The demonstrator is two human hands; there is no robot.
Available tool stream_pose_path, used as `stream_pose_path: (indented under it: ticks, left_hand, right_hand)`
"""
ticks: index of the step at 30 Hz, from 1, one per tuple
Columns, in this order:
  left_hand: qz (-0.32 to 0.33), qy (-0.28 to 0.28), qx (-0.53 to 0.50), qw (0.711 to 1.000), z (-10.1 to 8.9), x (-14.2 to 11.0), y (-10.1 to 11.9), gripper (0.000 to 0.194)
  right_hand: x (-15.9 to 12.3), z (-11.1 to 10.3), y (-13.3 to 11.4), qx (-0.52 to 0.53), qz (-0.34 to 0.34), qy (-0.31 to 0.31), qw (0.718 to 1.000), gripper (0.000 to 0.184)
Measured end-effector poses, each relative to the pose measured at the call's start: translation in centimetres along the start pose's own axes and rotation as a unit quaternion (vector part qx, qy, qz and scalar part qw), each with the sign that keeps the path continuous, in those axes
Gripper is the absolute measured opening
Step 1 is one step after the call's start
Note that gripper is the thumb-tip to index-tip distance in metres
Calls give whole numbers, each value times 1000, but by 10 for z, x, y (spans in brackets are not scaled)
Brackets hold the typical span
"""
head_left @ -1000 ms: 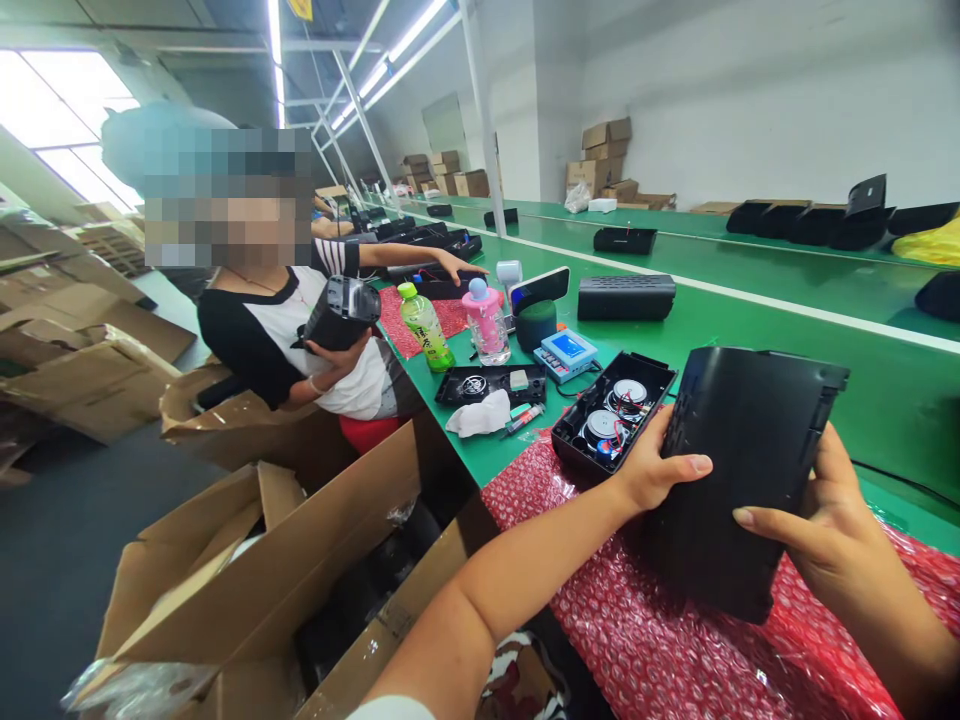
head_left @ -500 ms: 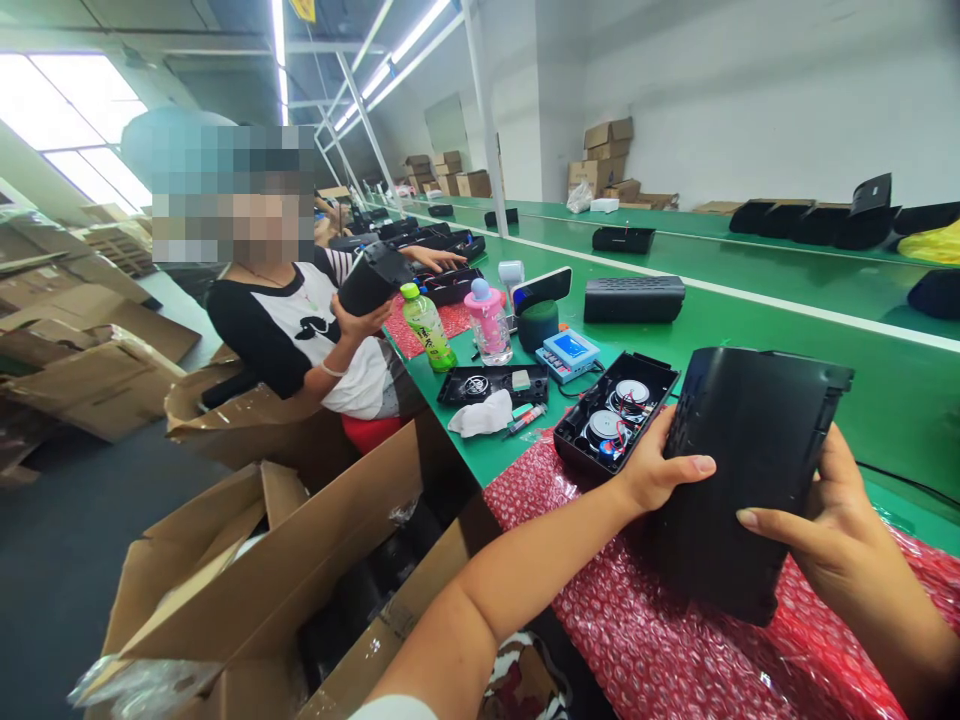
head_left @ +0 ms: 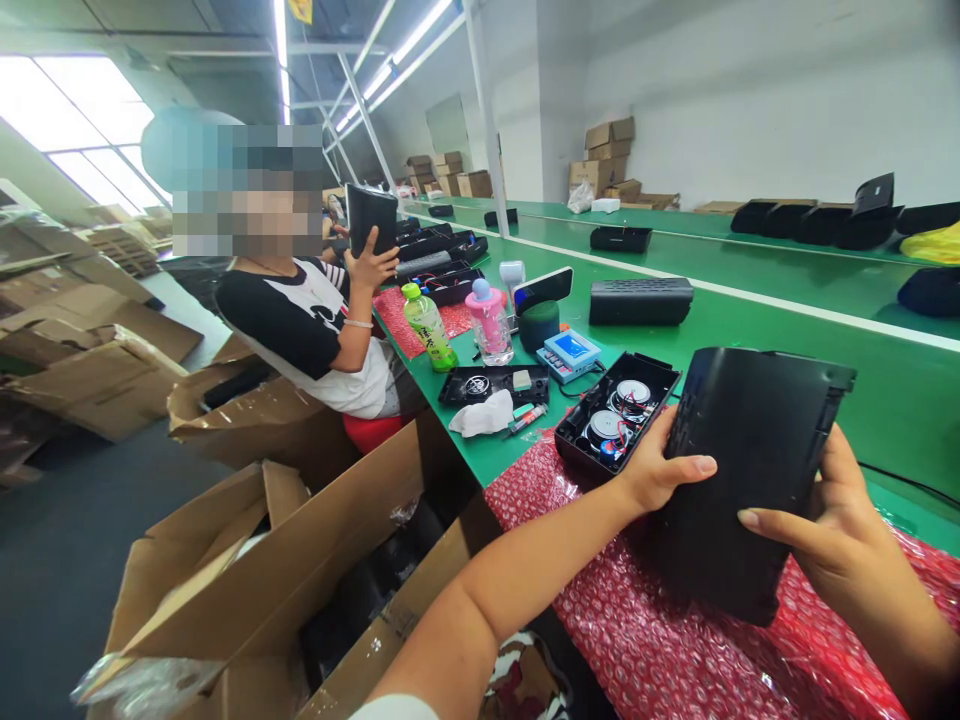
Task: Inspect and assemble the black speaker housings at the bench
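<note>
A black plastic speaker housing [head_left: 739,470] is held up between both my hands, tilted, above red bubble wrap [head_left: 675,630]. My left hand [head_left: 664,470] grips its left edge, thumb lying across the face. Along the right edge my right hand [head_left: 832,510] is closed, its thumb pressed on the front and its other fingers partly hidden behind. Just beyond my left hand lies an opened speaker half [head_left: 619,412], showing two round drivers, red wires and a blue part.
Left of the opened half are a blue tester box [head_left: 571,354], a black panel [head_left: 491,386], a white cloth [head_left: 484,415], a green-capped bottle [head_left: 429,328] and a pink cup [head_left: 489,325]. A co-worker [head_left: 315,320] sits beyond, above cardboard boxes [head_left: 285,560].
The co-worker has raised and turned a black housing more upright, and the other arm has drawn back from the row of speakers. My hands and the housing stay nearly still.
</note>
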State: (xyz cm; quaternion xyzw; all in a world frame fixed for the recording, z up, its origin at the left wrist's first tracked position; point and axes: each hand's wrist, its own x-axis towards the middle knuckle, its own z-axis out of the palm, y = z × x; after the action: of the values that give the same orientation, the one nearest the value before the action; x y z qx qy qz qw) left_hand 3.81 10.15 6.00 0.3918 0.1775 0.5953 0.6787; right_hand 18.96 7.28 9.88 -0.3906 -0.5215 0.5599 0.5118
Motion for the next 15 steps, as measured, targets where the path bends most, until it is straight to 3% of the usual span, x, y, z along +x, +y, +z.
stream_pose_path:
  ticks: [15]
  left_hand:
    - [-13, 13, 0, 1000, 0, 0, 0, 74]
  right_hand:
    - [0, 3, -4, -5, -3, -4, 1000, 113]
